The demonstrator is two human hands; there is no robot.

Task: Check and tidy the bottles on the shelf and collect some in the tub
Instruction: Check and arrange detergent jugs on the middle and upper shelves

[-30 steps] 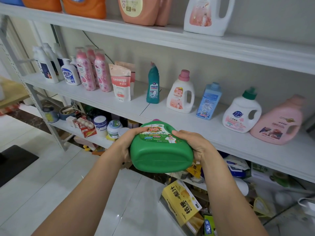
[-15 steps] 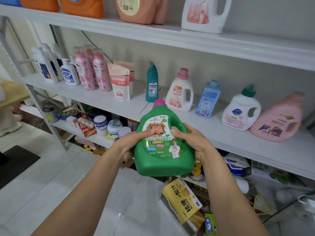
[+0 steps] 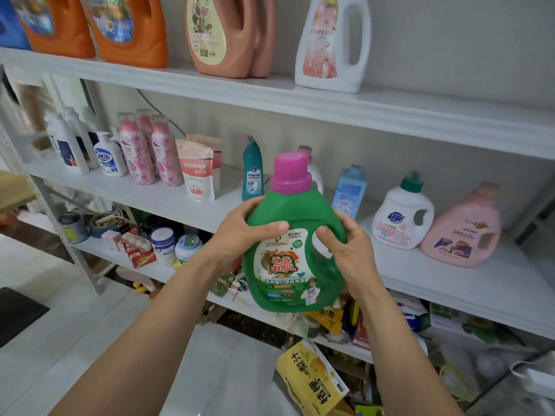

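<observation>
Holds green bottle [image 3: 295,259] upright, clear of white shelf [image 3: 480,283], left grip [image 3: 240,235] and right grip [image 3: 353,253] both curled round its sides; stands over pale tiled floor [image 3: 75,310].

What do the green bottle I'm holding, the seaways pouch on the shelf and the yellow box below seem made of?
The green bottle: probably rigid moulded plastic, opaque with a soft sheen; moulded handle hole, glossy label. The seaways pouch: likely flexible plastic film, matte; it stands creased with a flat sealed top. The yellow box: seemingly printed cardboard, with folded edges and flat faces.
</observation>
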